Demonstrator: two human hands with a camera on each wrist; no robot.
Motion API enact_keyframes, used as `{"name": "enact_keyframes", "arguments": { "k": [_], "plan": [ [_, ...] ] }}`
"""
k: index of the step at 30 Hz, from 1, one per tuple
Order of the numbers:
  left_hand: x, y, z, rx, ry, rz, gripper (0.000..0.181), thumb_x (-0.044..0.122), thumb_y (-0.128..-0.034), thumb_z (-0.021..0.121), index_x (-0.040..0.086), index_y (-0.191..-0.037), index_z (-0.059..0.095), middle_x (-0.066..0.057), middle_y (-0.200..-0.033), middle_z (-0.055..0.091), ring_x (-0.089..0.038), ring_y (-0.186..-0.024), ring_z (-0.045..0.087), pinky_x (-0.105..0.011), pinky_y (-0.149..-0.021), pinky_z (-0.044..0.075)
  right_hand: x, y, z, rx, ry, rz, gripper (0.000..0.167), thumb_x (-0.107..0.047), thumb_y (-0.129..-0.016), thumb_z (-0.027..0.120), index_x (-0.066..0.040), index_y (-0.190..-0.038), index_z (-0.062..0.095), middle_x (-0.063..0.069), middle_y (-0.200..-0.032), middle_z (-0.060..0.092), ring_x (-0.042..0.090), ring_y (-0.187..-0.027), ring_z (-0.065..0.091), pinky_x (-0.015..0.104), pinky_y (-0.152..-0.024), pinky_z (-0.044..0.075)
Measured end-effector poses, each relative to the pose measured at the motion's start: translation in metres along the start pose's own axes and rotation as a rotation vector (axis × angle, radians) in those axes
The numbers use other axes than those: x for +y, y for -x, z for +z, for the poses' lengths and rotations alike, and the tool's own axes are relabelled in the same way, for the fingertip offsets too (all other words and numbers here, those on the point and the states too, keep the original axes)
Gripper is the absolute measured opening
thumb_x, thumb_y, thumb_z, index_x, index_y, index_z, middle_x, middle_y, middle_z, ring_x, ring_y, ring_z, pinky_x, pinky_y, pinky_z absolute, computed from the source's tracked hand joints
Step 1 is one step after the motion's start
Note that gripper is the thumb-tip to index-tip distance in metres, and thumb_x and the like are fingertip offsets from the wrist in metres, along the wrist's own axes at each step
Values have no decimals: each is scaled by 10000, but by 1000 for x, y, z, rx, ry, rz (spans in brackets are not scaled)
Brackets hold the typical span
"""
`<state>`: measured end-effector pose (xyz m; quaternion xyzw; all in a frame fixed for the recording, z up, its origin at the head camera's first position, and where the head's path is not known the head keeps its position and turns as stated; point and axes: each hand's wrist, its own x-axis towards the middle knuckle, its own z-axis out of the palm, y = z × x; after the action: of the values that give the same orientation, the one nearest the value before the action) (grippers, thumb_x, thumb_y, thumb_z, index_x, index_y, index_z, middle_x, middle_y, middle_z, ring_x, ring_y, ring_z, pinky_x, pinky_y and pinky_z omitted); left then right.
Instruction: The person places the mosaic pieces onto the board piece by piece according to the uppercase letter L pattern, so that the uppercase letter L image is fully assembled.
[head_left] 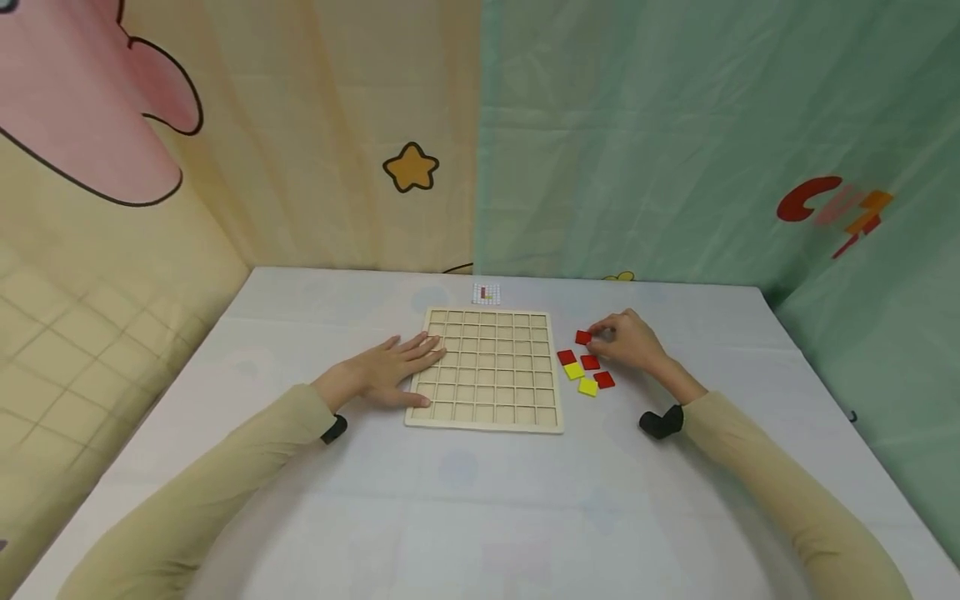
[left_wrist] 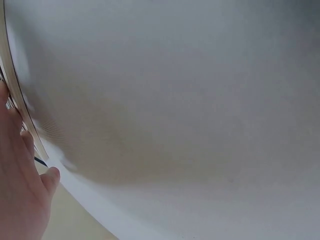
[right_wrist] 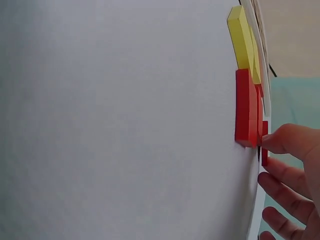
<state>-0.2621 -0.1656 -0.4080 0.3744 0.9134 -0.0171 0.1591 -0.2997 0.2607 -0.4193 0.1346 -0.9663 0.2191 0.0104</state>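
Beige sleeves (head_left: pixel 191 500) come in from both near corners over the white desk (head_left: pixel 450 517). At the end of one, the right hand (head_left: pixel 628 340) pinches a red tile (head_left: pixel 582 337) between thumb and fingers, just right of the wooden board; whether the tile is lifted off the desk, I cannot tell. Near it, toward the camera, lie three more red tiles (head_left: pixel 604 380) and two yellow tiles (head_left: pixel 588 387), one yellow right beside the leftmost red. Left of this cluster, the gridded board (head_left: pixel 483 428) lies flat, its shallow square compartments showing pale wood. Over its left edge the left hand (head_left: pixel 386 371) rests with fingers spread, their tips across the leftmost compartments. Beyond the board's far edge sits a small printed card (head_left: pixel 486 293); behind the desk hang cream and green curtains (head_left: pixel 630 142).
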Motion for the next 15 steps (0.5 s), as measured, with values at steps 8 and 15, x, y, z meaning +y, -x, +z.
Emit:
{"name": "enact_keyframes", "arguments": {
  "k": [8, 15],
  "plan": [
    [0, 1, 0, 6, 2, 1, 872, 643, -913, 449, 194, -1562, 78, -55, -1637, -3, -288, -1509, -4, -590, -1176, 92, -8, -2, 3, 17, -48, 1, 322, -241, -828, 698, -17, -1058, 722, 139, -956, 727, 300, -991, 536, 474, -857, 493],
    [0, 3, 1, 8, 8, -2, 864, 643, -914, 445, 209, -1561, 72, -42, -1638, -6, -276, -1510, -13, -585, -1179, 80, -20, -3, 3, 29, -51, -25, 300, -230, -822, 709, -39, -1052, 730, 134, -996, 725, 290, -982, 541, 456, -846, 486]
  ]
}}
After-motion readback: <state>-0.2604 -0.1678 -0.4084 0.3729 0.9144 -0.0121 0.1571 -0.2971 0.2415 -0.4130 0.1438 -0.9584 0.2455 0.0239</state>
